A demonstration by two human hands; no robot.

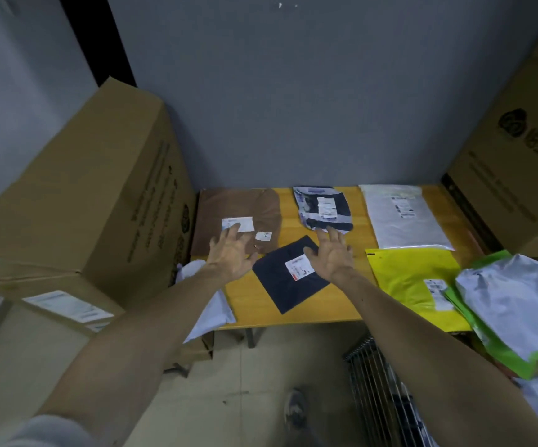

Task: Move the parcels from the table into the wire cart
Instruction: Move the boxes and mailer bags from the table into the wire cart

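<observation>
From the head view, both arms reach over the table. The left hand is spread wide and empty, fingertips at the label of the brown parcel. The right hand, also splayed and holding nothing, hangs over the far corner of the navy parcel. With the blur, I can't tell whether either touches. This looks like the reach-to-pick step. Next, fingers must close on a parcel, then carry it down-right to the cart.
</observation>
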